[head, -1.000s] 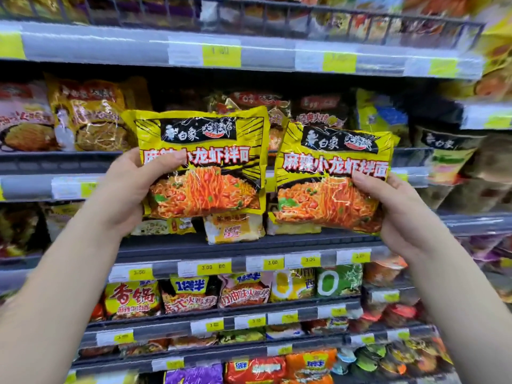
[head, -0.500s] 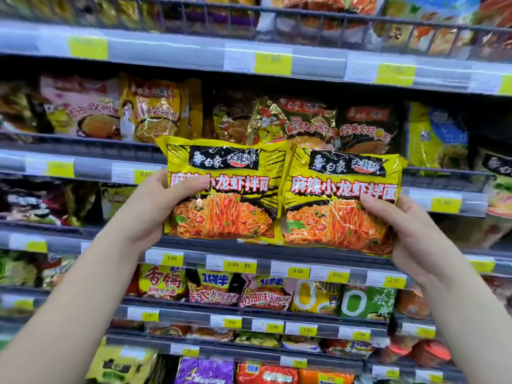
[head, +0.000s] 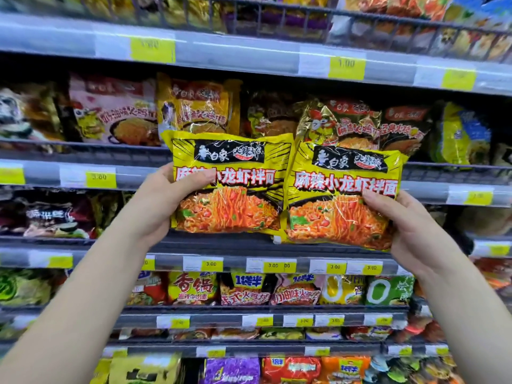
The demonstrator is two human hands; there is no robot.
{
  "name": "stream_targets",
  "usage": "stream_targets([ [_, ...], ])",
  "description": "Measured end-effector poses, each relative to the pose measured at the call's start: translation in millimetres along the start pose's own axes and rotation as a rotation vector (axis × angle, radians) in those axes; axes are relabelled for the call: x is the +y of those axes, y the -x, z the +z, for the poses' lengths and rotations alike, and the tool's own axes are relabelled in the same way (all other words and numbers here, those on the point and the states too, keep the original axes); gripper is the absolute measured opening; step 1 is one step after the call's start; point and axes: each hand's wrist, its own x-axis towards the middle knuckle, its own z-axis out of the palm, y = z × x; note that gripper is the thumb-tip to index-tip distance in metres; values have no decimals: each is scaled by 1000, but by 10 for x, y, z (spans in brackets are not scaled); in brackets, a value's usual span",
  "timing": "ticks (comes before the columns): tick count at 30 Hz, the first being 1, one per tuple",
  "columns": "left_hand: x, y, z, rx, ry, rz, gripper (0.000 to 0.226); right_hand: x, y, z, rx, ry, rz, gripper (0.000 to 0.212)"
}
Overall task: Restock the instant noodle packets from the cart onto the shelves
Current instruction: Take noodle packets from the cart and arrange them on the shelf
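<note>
bright, glare on wrappers, blurred edges

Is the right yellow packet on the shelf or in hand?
In hand: the right hand grips the right yellow packet; contact with shelf, cannot tell.

head cam: riding on wearer's head, looking forward
facing: pointing squarely at the shelves (head: 210, 245)
range: sitting near, shelf rows filling whole frame

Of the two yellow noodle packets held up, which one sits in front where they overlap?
The right yellow plastic noodle packet, gripped by the right hand: its edge covers the title's end on the left yellow packet.
</note>
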Motion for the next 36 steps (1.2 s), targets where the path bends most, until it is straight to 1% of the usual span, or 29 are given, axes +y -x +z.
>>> stream_targets([
  [2, -14, 13, 1, 2, 3, -6, 58, 12, 20, -10, 5, 4, -4, 32],
  [5, -38, 32, 16, -13, 5, -24, 60, 24, 44, -48, 7, -6, -6, 37],
  [10, -2, 64, 35, -6, 6, -29, 59, 45, 82, -66, 0, -28, 14, 37],
  [12, 13, 77, 45, 2, 7, -24, 55, 29, 91, -71, -1, -28, 21, 42],
  [16, 46, 106, 80, 12, -4, -11, 48, -15, 118, -126, 0, -14, 6, 57],
  [19, 47, 139, 110, 14, -7, -5, 40, -58, 135, -171, 8, -20, 3, 47],
  [23, 44, 203, 169, 15, -18, -7, 51, -92, 170, -202, -5, -30, 5, 39],
  [25, 51, 239, 200, 15, -24, -1, 51, -94, 188, -213, -11, -27, 8, 38],
  [27, 61, 272, 220, 19, -23, 5, 45, -91, 197, -224, -23, -29, 11, 37],
  [30, 74, 329, 249, 22, -20, 9, 25, -93, 209, -246, -41, -29, 14, 40],
  [31, 75, 346, 262, 22, -22, 11, 24, -95, 216, -251, -45, -30, 14, 41],
  [32, 74, 362, 277, 24, -23, 13, 25, -95, 222, -258, -45, -30, 14, 41],
  [36, 52, 429, 316, 39, -21, 18, 39, -85, 246, -291, -51, -38, 5, 32],
])
